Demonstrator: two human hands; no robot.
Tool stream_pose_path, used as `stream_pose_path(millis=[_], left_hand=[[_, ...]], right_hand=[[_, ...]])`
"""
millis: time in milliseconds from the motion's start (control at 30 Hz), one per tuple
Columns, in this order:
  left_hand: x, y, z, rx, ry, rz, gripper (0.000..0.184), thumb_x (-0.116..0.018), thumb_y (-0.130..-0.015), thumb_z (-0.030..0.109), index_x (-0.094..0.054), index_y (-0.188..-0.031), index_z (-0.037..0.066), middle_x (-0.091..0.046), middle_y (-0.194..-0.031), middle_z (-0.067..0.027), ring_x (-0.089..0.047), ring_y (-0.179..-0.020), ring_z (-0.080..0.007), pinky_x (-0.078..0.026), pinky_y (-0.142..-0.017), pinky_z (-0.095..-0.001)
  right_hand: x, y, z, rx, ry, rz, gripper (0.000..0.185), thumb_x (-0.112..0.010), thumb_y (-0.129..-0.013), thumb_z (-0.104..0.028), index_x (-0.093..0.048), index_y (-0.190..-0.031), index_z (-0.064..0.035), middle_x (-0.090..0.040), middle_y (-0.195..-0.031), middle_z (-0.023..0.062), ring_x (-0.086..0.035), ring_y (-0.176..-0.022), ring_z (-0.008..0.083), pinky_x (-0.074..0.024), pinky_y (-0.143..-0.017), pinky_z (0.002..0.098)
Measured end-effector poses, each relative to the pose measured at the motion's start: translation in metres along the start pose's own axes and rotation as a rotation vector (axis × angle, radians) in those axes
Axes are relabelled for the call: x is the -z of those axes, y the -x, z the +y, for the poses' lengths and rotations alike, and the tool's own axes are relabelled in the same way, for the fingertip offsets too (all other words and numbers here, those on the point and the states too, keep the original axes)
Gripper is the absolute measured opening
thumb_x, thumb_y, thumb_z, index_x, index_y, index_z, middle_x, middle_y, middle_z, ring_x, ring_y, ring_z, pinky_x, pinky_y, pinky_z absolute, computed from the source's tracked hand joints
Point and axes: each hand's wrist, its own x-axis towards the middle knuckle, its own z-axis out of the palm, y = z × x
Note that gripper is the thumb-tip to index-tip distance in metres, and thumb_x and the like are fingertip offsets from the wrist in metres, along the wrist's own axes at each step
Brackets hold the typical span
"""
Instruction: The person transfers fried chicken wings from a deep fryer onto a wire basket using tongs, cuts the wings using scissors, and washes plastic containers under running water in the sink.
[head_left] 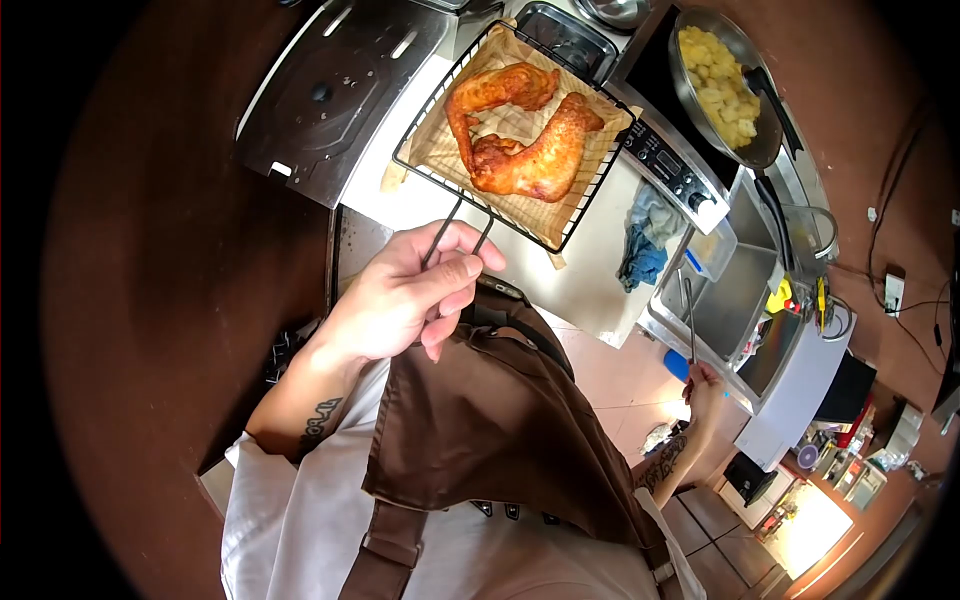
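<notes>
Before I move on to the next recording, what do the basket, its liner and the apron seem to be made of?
Wire basket: probably metal with a dark coating; thin black bars form its open sides.
Liner: likely brown paper, matt, with crisp creases.
Apron: brown, softly folded, faintly shiny; fabric or imitation leather, I can't tell.

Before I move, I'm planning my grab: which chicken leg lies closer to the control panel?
The broader chicken leg; the slimmer, hooked one lies farther away.
</notes>
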Motion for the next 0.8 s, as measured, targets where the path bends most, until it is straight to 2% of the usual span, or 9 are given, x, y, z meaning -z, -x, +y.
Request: stream_pose_path(millis=[100,300,567,667,800], left_hand=[[0.002,0.000,0.001,0.002,-0.003,-0.008,0.022,-0.050,-0.101,0.019,-0.056,-0.110,0.000,-0.044,-0.065,0.0030,-0.041,-0.042,-0.0050,-0.041,-0.038,-0.0225],[0.003,0.000,0.001,-0.005,0.001,-0.024,0.022,-0.050,-0.101,0.019,-0.056,-0.109,0.000,-0.044,-0.065,0.0030,-0.041,-0.042,-0.0051,-0.041,-0.037,-0.0226],[0.005,-0.001,0.002,-0.010,0.003,-0.022,0.021,-0.049,-0.101,0.017,-0.056,-0.109,-0.001,-0.044,-0.065,0.0028,-0.041,-0.042,-0.0052,-0.041,-0.037,-0.0226],[0.000,-0.001,0.002,-0.011,0.035,0.046,0.021,-0.051,-0.100,0.013,-0.057,-0.108,-0.005,-0.043,-0.062,0.0007,-0.039,-0.038,-0.0071,-0.039,-0.034,-0.0228],[0.002,-0.001,0.002,-0.005,0.029,0.028,0.021,-0.050,-0.100,0.015,-0.057,-0.109,-0.003,-0.044,-0.063,0.0013,-0.040,-0.039,-0.0065,-0.039,-0.035,-0.0225]], right_hand=[[0.002,-0.004,0.003,0.045,0.005,0.006,0.018,-0.055,-0.097,-0.012,-0.068,-0.103,-0.0011,-0.055,-0.064,0.0000,-0.046,-0.042,0.0077,-0.0322,-0.037,0.0218],[-0.006,0.004,-0.014,0.071,-0.091,-0.066,0.022,-0.057,-0.094,-0.008,-0.065,-0.111,0.0013,-0.057,-0.073,0.0016,-0.049,-0.049,0.0072,-0.0363,-0.043,0.0216],[-0.010,0.002,-0.019,0.100,-0.054,-0.087,0.020,-0.058,-0.093,-0.009,-0.065,-0.109,0.0013,-0.057,-0.073,0.0014,-0.051,-0.051,0.0074,-0.0378,-0.045,0.0214],[-0.010,0.002,-0.021,0.096,-0.021,-0.088,0.018,-0.059,-0.093,-0.008,-0.066,-0.107,0.0009,-0.058,-0.074,0.0016,-0.052,-0.051,0.0075,-0.0384,-0.046,0.0213],[-0.011,0.004,-0.024,0.092,-0.017,-0.103,0.017,-0.059,-0.092,-0.008,-0.066,-0.105,0.0003,-0.058,-0.073,0.0015,-0.053,-0.053,0.0075,-0.0390,-0.047,0.0213]])
